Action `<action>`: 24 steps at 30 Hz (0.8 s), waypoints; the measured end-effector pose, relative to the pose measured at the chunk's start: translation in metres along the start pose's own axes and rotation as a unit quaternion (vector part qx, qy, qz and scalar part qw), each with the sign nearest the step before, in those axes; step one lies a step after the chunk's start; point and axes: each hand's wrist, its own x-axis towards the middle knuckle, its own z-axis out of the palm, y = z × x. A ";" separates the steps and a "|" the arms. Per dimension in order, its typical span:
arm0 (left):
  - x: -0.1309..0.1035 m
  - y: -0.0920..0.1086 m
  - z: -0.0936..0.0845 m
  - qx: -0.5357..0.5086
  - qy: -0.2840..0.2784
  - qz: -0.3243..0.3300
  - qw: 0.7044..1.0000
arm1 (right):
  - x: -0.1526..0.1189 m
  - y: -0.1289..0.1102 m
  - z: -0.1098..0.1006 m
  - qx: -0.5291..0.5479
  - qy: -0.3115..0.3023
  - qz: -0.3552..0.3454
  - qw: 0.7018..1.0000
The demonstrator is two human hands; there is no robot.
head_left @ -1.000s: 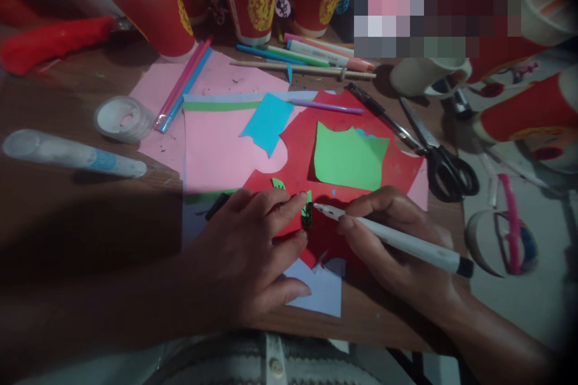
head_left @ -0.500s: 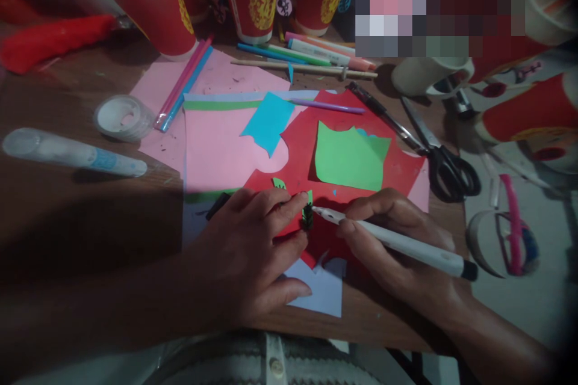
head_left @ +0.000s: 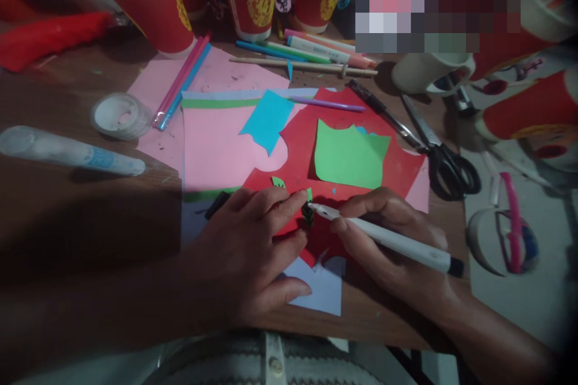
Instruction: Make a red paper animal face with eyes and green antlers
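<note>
My left hand (head_left: 257,234) lies palm down with its fingers spread over the sheets. Its index fingertip presses the upper part of a small green paper piece (head_left: 307,216) that carries dark leaf-like marks. In a pinch my right hand (head_left: 392,234) holds a white marker (head_left: 397,243), its tip touching this piece or just over it. Under both lies red paper (head_left: 325,192). Another green scrap (head_left: 279,182) with dark marks pokes out above the left fingers. A black cap-like thing (head_left: 217,204) sits partly hidden beside the left hand. Beyond the right hand rests a larger green paper (head_left: 352,156).
Black-handled scissors (head_left: 451,174) and a black pen (head_left: 383,114) lie at right. Several red paper cups (head_left: 253,0) stand at the back, near coloured markers (head_left: 311,51). At left are a glue pen (head_left: 72,150) and a tape roll (head_left: 120,117). Blue paper (head_left: 268,117) lies on pink.
The marker and my right hand have shifted slightly left, so the tip now overlaps the small green piece. My left hand stays in place.
</note>
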 end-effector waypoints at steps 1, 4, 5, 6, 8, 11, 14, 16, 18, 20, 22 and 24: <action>0.000 0.000 0.000 -0.001 0.000 0.001 1.000 | 0.000 0.000 0.000 -0.002 -0.002 0.000 1.000; 0.000 -0.001 0.000 0.001 -0.003 0.000 1.000 | 0.000 -0.001 -0.001 -0.008 -0.002 -0.012 1.000; 0.000 -0.001 0.001 0.002 -0.004 0.000 1.000 | 0.000 -0.001 -0.001 -0.011 -0.002 -0.014 1.000; 0.000 -0.001 0.000 0.003 -0.003 0.000 1.000 | 0.000 -0.001 -0.002 -0.014 -0.003 -0.013 1.000; 0.001 0.000 0.000 0.005 -0.002 0.000 1.000 | 0.000 -0.001 -0.002 -0.021 -0.006 -0.003 1.000; 0.001 0.000 0.000 0.004 -0.002 0.000 1.000 | 0.000 -0.001 -0.003 -0.025 -0.008 0.004 1.000; 0.001 0.000 0.000 0.001 -0.004 0.000 1.000 | -0.001 -0.001 -0.004 -0.011 -0.004 0.002 1.000; 0.000 -0.001 0.000 0.000 -0.008 0.000 1.000 | -0.002 -0.001 -0.004 0.011 -0.006 0.022 1.000; 0.000 -0.001 0.001 -0.002 -0.008 0.001 1.000 | -0.003 0.000 -0.003 0.054 -0.002 0.056 0.997; -0.001 -0.002 0.002 -0.003 0.001 0.002 1.000 | -0.003 0.002 -0.002 0.094 0.021 0.088 0.991; -0.001 -0.002 0.003 -0.002 0.014 0.003 1.000 | -0.003 0.003 -0.002 0.110 0.044 0.100 0.988; -0.002 -0.002 0.003 -0.002 0.021 0.004 1.000 | -0.002 0.003 -0.001 0.107 0.046 0.101 0.988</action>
